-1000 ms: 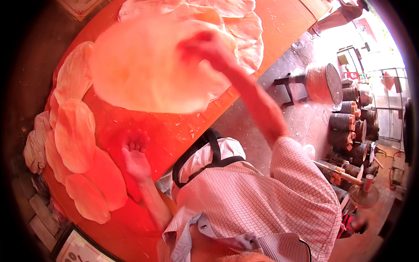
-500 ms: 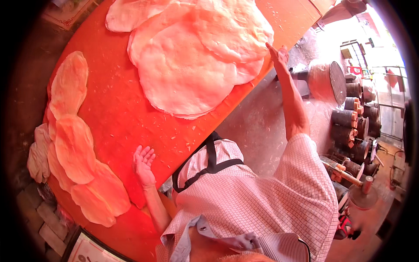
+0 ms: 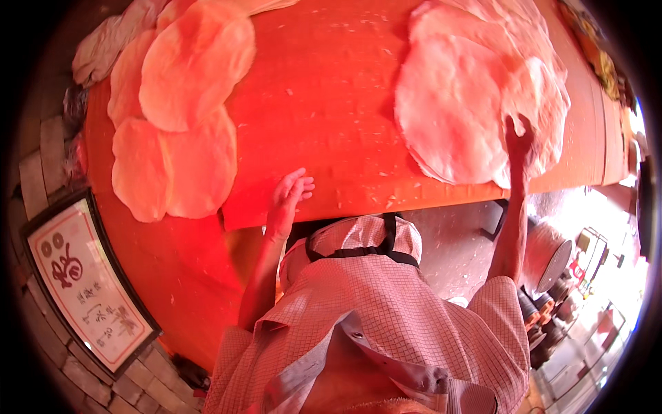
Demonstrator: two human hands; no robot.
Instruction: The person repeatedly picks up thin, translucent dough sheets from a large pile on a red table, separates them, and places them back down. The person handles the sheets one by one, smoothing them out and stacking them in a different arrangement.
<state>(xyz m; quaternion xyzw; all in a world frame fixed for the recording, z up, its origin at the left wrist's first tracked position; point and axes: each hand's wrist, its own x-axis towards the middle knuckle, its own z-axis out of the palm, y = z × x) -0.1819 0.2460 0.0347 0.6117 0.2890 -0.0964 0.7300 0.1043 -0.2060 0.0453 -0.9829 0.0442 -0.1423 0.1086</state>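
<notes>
My left hand (image 3: 287, 201) rests flat at the near edge of the orange table (image 3: 331, 124), fingers spread, holding nothing. My right hand (image 3: 519, 146) lies on the near edge of a stack of thin round flatbreads (image 3: 462, 103) at the right of the table; I cannot make out whether it pinches one or only presses on it. A second group of overlapping round flatbreads (image 3: 179, 117) lies at the left of the table, apart from both hands.
A framed sign (image 3: 86, 283) leans against a brick wall at the lower left. A cloth (image 3: 103, 45) hangs at the table's far left corner. Round metal containers (image 3: 552, 303) stand on the floor at the right.
The large flatbread held up in my right hand one second ago now lies on the right stack. My right hand has come back onto its near edge. The view has swung to the left.
</notes>
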